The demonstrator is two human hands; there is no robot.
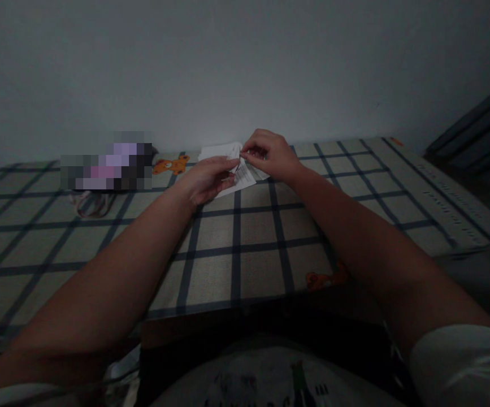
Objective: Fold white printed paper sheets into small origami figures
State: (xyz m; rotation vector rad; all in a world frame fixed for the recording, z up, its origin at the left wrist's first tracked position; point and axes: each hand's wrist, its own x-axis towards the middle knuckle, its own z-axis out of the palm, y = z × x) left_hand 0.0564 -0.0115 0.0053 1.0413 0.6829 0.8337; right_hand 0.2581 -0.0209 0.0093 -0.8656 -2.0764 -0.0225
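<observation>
White printed paper [245, 180] lies at the far side of the mat, partly folded or in several layers, with lines of print too small to read. My left hand [211, 176] holds it from the left, thumb stretched along the top and fingers curled beneath. From the right, my right hand [272, 151] pinches a raised bit of the paper between thumb and fingertips. The two hands are close together, thumbs nearly meeting. What exactly sits between the right fingertips is small and dark.
A plaid mat [255, 226] with bear prints covers the surface. On the left lies a blurred dark-and-purple item [120, 164] with a looped strap [92, 204] before it. A grey wall [245, 68] rises right behind the paper. Dark slatted shapes [477, 135] stand at the right.
</observation>
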